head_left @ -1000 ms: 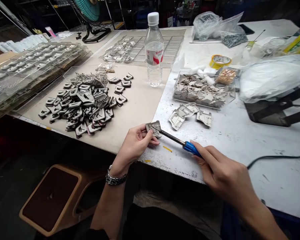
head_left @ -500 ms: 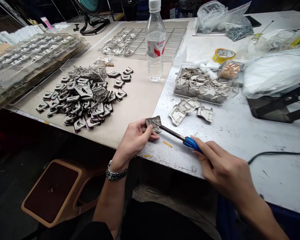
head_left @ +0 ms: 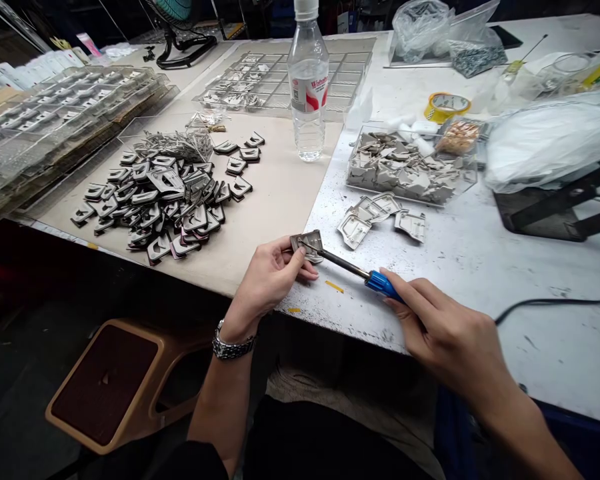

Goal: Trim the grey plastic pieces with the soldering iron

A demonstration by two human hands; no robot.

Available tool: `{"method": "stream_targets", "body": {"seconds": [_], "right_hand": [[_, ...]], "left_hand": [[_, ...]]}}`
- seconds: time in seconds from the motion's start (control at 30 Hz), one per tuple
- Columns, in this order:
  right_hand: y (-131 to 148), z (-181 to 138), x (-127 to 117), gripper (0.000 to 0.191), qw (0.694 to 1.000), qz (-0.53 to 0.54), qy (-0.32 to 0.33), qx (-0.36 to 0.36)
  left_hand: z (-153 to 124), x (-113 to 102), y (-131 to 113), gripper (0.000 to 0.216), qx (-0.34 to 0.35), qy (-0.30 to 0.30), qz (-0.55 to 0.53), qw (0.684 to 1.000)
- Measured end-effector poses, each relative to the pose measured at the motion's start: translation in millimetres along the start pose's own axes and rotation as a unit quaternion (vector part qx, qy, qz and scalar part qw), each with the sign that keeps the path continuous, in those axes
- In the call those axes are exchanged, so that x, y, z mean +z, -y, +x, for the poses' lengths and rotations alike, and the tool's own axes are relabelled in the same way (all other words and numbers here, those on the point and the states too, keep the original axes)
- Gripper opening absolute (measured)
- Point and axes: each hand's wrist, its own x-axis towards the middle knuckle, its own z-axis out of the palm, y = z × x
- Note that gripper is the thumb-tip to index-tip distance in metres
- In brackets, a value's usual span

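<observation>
Between thumb and fingers, my left hand (head_left: 275, 270) pinches a small grey plastic part (head_left: 310, 241) above the table's front edge; its inner side faces up. My right hand (head_left: 443, 327) is closed round the blue handle of a soldering iron (head_left: 353, 267). The iron's thin tip lies at the face of the held part, near my left thumb. Several similar grey parts (head_left: 355, 228) lie on the white surface just beyond. Behind them a clear box (head_left: 423, 193) holds many small grey pieces.
A heap of dark-and-silver frames (head_left: 165, 193) covers the left of the table (head_left: 275, 200). A water bottle (head_left: 309, 100) stands upright in the middle. Yellow tape (head_left: 447, 107) and a bagged bundle (head_left: 555, 143) are at right. A black cable (head_left: 555, 302) crosses the right side. A stool (head_left: 105, 387) stands below left.
The view has shifted very slightly. Both hands, the part and the iron keep practically the same positions.
</observation>
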Motion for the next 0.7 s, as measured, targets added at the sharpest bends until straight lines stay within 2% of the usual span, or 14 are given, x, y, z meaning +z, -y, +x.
{"method": "stream_targets", "body": {"seconds": [0.37, 0.57, 0.7], "right_hand": [[2.1, 0.3, 0.0, 0.047, 1.000, -0.022, 0.000, -0.004], [-0.8, -0.9, -2.9, 0.046, 1.000, 0.009, 0.005, -0.013], [-1.0, -4.0, -0.8, 0.044, 1.000, -0.008, -0.004, -0.010]], "left_hand": [[0.0, 1.8, -0.8, 0.022, 0.006, -0.019, 0.003, 1.000], [1.1, 2.8, 2.3, 0.028, -0.019, -0.042, -0.015, 0.999], [1.8, 2.6, 6.4, 0.035, -0.033, -0.054, -0.046, 0.997]]}}
